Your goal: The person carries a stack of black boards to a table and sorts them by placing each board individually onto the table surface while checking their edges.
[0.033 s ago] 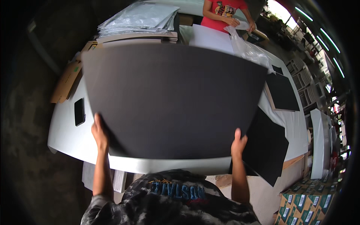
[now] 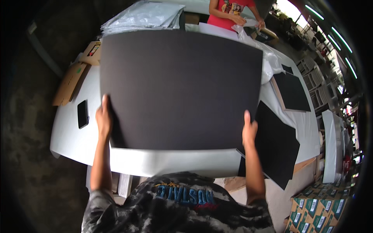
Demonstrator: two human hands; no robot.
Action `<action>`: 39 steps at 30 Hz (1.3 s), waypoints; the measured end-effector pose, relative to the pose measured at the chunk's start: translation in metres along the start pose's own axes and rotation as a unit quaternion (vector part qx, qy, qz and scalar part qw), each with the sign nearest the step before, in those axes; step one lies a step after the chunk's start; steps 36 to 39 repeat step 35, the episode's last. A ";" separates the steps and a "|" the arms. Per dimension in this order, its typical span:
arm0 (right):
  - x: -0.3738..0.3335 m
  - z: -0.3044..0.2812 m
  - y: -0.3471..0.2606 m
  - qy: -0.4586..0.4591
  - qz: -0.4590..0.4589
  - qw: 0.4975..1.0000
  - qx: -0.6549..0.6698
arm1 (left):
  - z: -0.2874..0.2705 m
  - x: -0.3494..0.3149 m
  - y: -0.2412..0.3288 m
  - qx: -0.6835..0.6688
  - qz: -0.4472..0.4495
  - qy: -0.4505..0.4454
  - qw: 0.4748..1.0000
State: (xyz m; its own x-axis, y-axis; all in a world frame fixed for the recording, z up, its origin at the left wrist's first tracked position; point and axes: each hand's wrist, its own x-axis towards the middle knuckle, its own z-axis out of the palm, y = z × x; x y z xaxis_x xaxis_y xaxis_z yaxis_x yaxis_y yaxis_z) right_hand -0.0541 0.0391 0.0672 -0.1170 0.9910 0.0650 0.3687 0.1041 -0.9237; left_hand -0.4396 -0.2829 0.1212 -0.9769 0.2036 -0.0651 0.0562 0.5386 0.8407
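A large black rectangular board (image 2: pixel 180 89) spans the middle of the view, above the white-covered table. Its left edge, close to the near corner, is gripped by my left hand (image 2: pixel 103 118), with the thumb along the side and the other fingers hidden. On the opposite edge my right hand (image 2: pixel 249 130) holds it the same way, thumb pointing away from me. Beside my right hand lie black sheets (image 2: pixel 276 141) with angled corners, partly over the table's near edge. To the left of my left hand rests a black phone (image 2: pixel 82 114).
Plastic-wrapped flat sheets (image 2: pixel 143 16) are piled at the far left, near brown cardboard pieces (image 2: pixel 70 83). Across the table a person in red (image 2: pixel 224 17) handles clear plastic (image 2: pixel 268 64). A black-topped stack (image 2: pixel 293 91) sits at the right; patterned cartons (image 2: pixel 318 209) stand at lower right.
The black board and both my hands have moved away from my body. The board looks smaller, with straighter near and side edges. The person opposite has shifted their hands slightly.
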 end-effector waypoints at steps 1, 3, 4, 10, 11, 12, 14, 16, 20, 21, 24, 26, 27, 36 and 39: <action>0.014 0.014 -0.031 -0.050 0.063 0.996 -0.049 | 0.012 0.019 0.010 -0.027 0.088 0.025 0.995; 0.045 0.043 -0.050 -0.036 0.068 0.991 -0.108 | 0.030 0.070 0.017 0.041 0.047 -0.004 0.998; 0.065 0.050 -0.046 -0.070 0.102 0.985 -0.123 | 0.045 0.087 0.020 0.065 0.029 -0.029 0.997; 0.116 0.096 0.029 -0.146 0.114 0.972 -0.149 | 0.118 0.157 -0.024 0.207 0.049 -0.085 0.973; 0.113 0.102 0.031 -0.105 0.132 0.973 -0.159 | 0.124 0.153 -0.025 0.233 0.060 -0.079 0.967; 0.116 0.102 0.030 -0.127 0.150 0.970 -0.144 | 0.126 0.154 -0.022 0.233 0.063 -0.090 0.966; 0.110 0.091 0.045 -0.143 0.175 0.965 -0.136 | 0.134 0.143 -0.019 0.240 0.076 -0.133 0.959; 0.118 0.089 0.040 -0.104 0.137 0.968 -0.182 | 0.139 0.148 -0.017 0.216 0.072 -0.137 0.964; 0.130 0.108 -0.009 -0.204 0.159 0.950 -0.175 | 0.123 0.187 -0.048 0.211 0.091 -0.139 0.963; 0.132 0.103 -0.005 -0.207 0.148 0.949 -0.188 | 0.130 0.182 -0.043 0.221 0.097 -0.144 0.960; 0.122 0.106 0.014 -0.168 0.105 0.956 -0.218 | 0.123 0.190 -0.050 0.237 0.113 -0.112 0.958; 0.124 0.063 0.038 -0.164 0.068 0.970 -0.166 | 0.147 0.175 -0.029 0.284 0.106 -0.142 0.942; 0.111 0.030 0.064 -0.147 0.043 0.979 -0.131 | 0.154 0.138 0.008 0.342 0.095 -0.180 0.917; -0.173 -0.123 0.101 0.138 -0.243 0.933 -0.227 | 0.093 -0.035 0.036 0.162 0.426 -0.079 0.887; -0.173 -0.123 0.101 0.138 -0.243 0.933 -0.227 | 0.093 -0.035 0.036 0.162 0.426 -0.079 0.887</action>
